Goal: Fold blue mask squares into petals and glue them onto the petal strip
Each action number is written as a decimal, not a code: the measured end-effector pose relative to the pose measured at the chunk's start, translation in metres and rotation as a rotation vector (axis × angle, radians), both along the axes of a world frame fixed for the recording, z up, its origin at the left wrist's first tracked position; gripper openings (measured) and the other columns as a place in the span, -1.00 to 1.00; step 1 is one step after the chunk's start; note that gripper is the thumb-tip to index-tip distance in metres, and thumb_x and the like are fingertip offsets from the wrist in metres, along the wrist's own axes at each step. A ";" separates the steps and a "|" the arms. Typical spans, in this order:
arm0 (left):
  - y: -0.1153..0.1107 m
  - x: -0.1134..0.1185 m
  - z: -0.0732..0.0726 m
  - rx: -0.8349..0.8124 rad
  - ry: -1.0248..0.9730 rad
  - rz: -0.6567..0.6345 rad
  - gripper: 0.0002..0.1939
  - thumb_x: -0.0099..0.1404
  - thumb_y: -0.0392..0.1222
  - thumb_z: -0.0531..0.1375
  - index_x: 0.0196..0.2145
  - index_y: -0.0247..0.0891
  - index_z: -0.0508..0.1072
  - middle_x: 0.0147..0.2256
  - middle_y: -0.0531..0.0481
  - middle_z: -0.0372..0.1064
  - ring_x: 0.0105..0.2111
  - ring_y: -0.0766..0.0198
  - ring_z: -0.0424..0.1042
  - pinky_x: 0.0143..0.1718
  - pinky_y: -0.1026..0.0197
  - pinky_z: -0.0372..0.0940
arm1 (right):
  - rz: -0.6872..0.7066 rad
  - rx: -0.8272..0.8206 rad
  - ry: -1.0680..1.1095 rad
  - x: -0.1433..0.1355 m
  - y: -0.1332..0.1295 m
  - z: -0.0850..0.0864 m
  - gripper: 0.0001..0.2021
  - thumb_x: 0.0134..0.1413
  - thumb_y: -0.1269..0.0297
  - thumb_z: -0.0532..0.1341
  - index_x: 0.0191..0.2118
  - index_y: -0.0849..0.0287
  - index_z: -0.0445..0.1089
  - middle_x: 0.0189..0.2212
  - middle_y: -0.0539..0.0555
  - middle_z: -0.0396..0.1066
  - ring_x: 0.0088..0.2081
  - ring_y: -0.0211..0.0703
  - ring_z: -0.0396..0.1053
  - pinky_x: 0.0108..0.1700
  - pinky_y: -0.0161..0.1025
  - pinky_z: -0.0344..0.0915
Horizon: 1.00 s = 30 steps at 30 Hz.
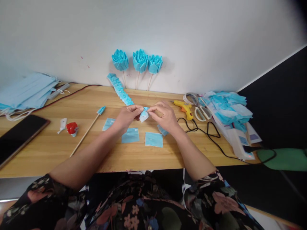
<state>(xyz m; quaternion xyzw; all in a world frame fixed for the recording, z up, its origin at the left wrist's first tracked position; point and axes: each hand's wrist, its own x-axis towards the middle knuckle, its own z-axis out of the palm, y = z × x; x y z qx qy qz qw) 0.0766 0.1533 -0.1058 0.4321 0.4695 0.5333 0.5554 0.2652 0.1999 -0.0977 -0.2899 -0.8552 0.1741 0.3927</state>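
Note:
Between my two hands is a small folded piece of blue-and-white fabric (144,115), its white side hanging down to a point. My left hand (128,117) pinches its left edge, thumb and fingers closed. On the other edge, my right hand (163,115) also grips it with closed fingertips. Below them on the table lie flat blue fabric rectangles, one in the middle (130,135) and one to its right (153,139). Another rectangle (108,124) is partly covered by my left hand. A row of folded blue petals (120,88) lies just beyond my hands.
Three blue fabric flowers (140,60) on sticks lean against the wall. Left are a blue-tipped stick (87,131), a red wrapped piece (72,128), a phone (21,135) and face masks (28,91). Right are a yellow glue gun (184,108), scissors (202,112), fabric scraps (231,107) and a power strip (240,143).

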 end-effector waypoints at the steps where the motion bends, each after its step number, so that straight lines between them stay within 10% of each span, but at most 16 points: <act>1: 0.000 0.000 -0.001 -0.003 -0.003 0.010 -0.78 0.16 -0.03 0.35 -0.43 -0.26 0.55 -0.51 0.05 0.39 -0.50 0.36 0.28 -0.37 0.23 0.23 | 0.004 0.007 0.003 0.000 0.000 0.000 -0.89 0.24 0.25 0.24 -0.30 0.01 0.51 -0.34 0.03 0.49 -0.25 -0.07 0.38 -0.09 -0.05 0.28; 18: 0.000 0.002 0.006 0.000 0.011 0.120 -0.81 0.10 -0.09 0.34 -0.49 -0.25 0.48 -0.57 0.11 0.32 -0.55 0.39 0.21 -0.45 0.27 0.18 | 0.042 -0.014 0.005 0.002 -0.004 0.006 -0.91 0.19 0.29 0.26 -0.28 -0.01 0.53 -0.18 0.06 0.50 -0.07 0.00 0.42 0.07 0.04 0.29; 23: 0.000 0.003 0.008 0.014 -0.014 0.120 -0.79 0.11 -0.06 0.34 -0.45 -0.25 0.51 -0.54 0.11 0.34 -0.53 0.39 0.23 -0.43 0.27 0.20 | 0.002 -0.350 0.240 0.004 -0.004 0.008 -0.77 0.23 0.13 0.23 -0.02 -0.02 0.46 0.13 0.07 0.44 0.21 0.00 0.32 0.27 0.07 0.21; 30: -0.003 0.005 0.008 0.053 -0.029 0.088 -0.81 0.12 -0.08 0.34 -0.46 -0.27 0.54 -0.54 0.09 0.36 -0.52 0.40 0.22 -0.41 0.27 0.20 | 0.127 -0.820 0.359 -0.007 -0.003 -0.007 -0.54 0.11 0.06 0.31 0.13 0.01 0.40 -0.01 0.06 0.52 0.06 -0.07 0.44 0.20 -0.02 0.31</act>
